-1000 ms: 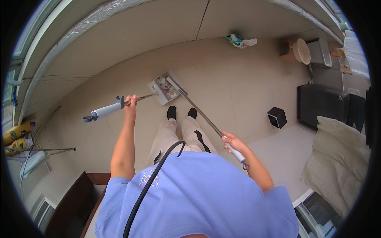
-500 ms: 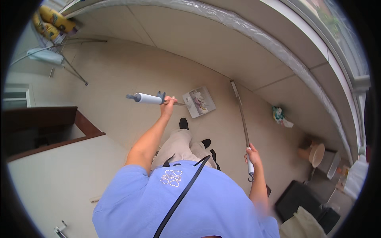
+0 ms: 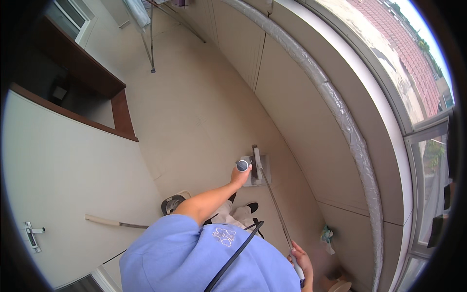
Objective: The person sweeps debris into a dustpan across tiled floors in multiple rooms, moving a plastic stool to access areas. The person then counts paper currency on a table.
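Note:
My left hand (image 3: 239, 178) is closed around the upright handle of a long-handled dustpan; the grey end of the handle (image 3: 242, 166) points up at me. The pale dustpan (image 3: 265, 176) rests on the floor ahead of my feet, partly covered by my hand and the broom head. My right hand (image 3: 302, 260), low at the right, grips the white end of a broom (image 3: 278, 207) with a thin metal pole. Its narrow white head with dark bristles (image 3: 257, 165) is over the dustpan. I cannot tell whether it touches the pan, and any contents are hidden.
A panelled wall (image 3: 296, 112) with a silver-wrapped pipe (image 3: 348, 114) runs along the right, below windows. A green and white packet (image 3: 327, 236) lies at its foot. On the left are a white door (image 3: 63, 180) and a grey-black appliance (image 3: 171, 203); a metal rack (image 3: 152, 48) stands far off.
The broom head has moved from beside the wall to over the dustpan. The dustpan handle, slanting left before, now stands upright. My view has turned, showing more of the windows.

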Tool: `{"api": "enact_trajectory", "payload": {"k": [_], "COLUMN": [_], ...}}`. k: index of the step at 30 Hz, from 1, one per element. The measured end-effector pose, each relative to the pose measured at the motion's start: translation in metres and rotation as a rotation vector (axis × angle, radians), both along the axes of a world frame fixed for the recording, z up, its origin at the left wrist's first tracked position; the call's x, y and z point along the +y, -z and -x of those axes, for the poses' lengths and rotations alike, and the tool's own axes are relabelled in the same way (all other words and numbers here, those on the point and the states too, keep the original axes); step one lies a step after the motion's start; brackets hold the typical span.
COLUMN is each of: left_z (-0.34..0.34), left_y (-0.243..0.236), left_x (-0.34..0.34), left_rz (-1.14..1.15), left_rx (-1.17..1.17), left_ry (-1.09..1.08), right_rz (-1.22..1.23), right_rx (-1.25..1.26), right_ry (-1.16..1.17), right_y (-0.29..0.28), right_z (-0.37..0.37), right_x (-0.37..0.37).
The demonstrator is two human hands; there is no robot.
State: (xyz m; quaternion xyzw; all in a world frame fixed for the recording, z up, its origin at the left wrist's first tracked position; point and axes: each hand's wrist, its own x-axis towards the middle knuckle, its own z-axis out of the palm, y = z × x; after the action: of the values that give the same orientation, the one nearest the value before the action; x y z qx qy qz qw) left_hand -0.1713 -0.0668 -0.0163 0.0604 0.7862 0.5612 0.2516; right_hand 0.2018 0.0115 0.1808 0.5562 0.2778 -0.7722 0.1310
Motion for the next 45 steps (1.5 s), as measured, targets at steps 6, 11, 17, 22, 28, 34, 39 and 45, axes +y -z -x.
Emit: {"api": "enact_trajectory", "payload": {"k": [6, 11, 17, 22, 28, 34, 39, 45], "left_z": [0.057, 0.097, 0.14, 0.194, 0.274, 0.351, 0.408, 0.472], "left_y": [-0.038, -0.062, -0.092, -0.102, -0.09, -0.091, -0.075, -0.042], "left_x": [-0.03, -0.054, -0.101, -0.141, -0.198, -0.251, -0.285, -0.315], "left_rz": [-0.047, -0.111, -0.192, -0.232, -0.223, -0.281, -0.247, -0.216], "left_rx": [0.054, 0.16, 0.06, 0.052, 0.051, 0.013, 0.095, 0.126], "left_ry": [-0.179, -0.425, -0.758, -0.946, -1.118, -1.343, -1.495, -1.701], "right_rz": [-0.206, -0.177, -0.11, -0.097, -0.101, -0.222, -0.355, -0.464], "right_rx": [0.071, 0.228, 0.31, 0.304, 0.258, 0.249, 0.283, 0.337], "right_ry": [-0.189, -0.189, -0.283, -0.484, -0.585, -0.741, -1.046, -1.242], "right_y": [-0.003, 0.003, -0.008, -0.013, -0.022, -0.02, -0.011, 0.025], "right_z": [0.069, 0.133, 0.237, 0.355, 0.504, 0.616, 0.73, 0.893], "right_x": [0.046, 0.102, 0.127, 0.113, 0.077, 0.068, 0.076, 0.052]}}
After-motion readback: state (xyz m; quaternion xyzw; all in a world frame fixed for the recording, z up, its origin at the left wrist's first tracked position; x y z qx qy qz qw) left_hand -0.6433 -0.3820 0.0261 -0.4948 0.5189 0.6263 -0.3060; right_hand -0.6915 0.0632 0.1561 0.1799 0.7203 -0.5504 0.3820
